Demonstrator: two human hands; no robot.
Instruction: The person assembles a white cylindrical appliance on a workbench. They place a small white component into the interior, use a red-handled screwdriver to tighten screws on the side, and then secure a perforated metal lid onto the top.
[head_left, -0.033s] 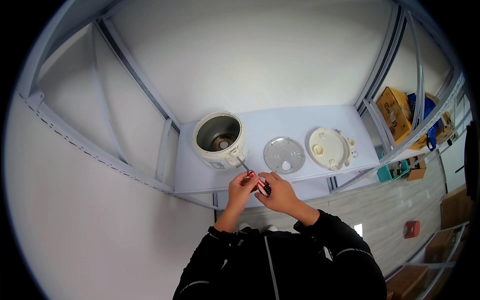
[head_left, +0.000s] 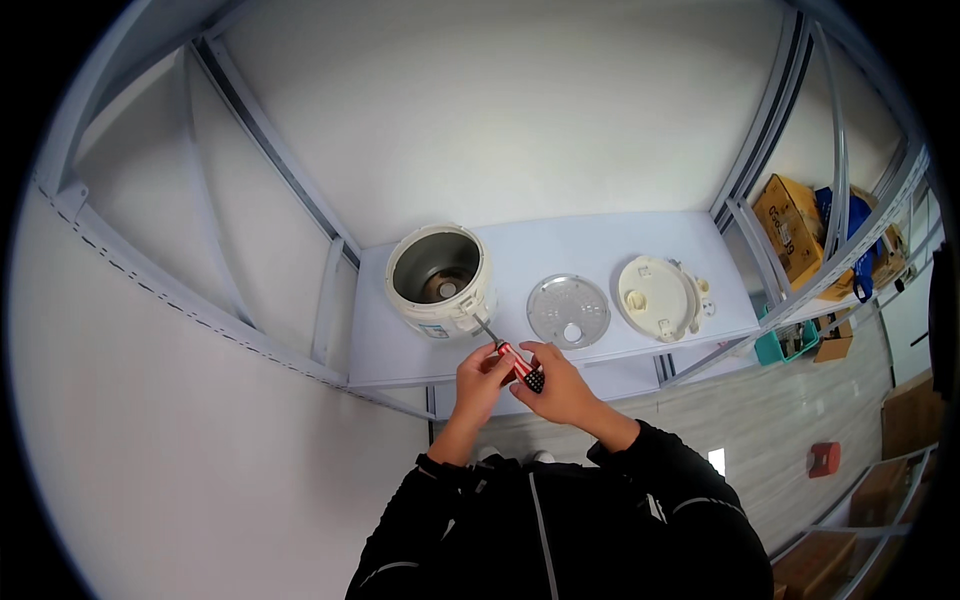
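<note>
A screwdriver [head_left: 523,371] with a red-and-white striped handle and a dark, white-dotted end is held between my two hands. Its metal shaft points up and left toward the lower front of a white rice cooker body [head_left: 470,308]; whether the tip touches it I cannot tell. My left hand [head_left: 478,385] pinches the handle near the shaft. On the other side, my right hand [head_left: 558,384] has thumb and fingers curved about the handle's rear part. The cooker body stands upright with its top uncovered, showing a dark metal inside with a round piece at the bottom.
On the white shelf [head_left: 515,245], a round perforated metal plate [head_left: 560,305] lies right of the cooker, then a cream plastic lid part [head_left: 667,285]. Grey metal posts frame the shelf. At right are a yellow box [head_left: 788,230], a teal basket [head_left: 770,348] and a red stool [head_left: 824,459].
The screwdriver handle has turned slightly, and more of its striped and dotted surface shows. My right fingers have shifted a little around it; my left hand stays nearly in place.
</note>
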